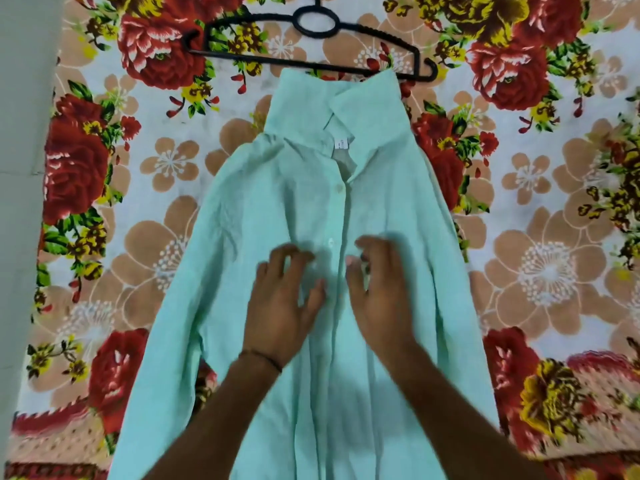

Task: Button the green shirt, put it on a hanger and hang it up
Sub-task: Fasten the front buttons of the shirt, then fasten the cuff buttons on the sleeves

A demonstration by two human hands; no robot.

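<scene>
A light green shirt (277,209) lies flat, front up, on the flowered bedsheet, its collar toward the far side. Two small buttons, an upper button (339,188) and a lower button (330,241), show on the placket. A black hanger (313,24) lies on the sheet just beyond the collar, its lower bar partly under the fabric. My left hand (282,299) is over the shirt left of the placket, fingers spread and bent, thumb out. My right hand (375,289) is right of the placket with fingers curled toward the thumb; blur hides whether it pinches cloth.
The flowered bedsheet (540,237) covers the whole surface around the shirt. A plain grey wall or floor strip (20,168) runs along the left edge. The shirt's sleeves lie spread along both sides of its body.
</scene>
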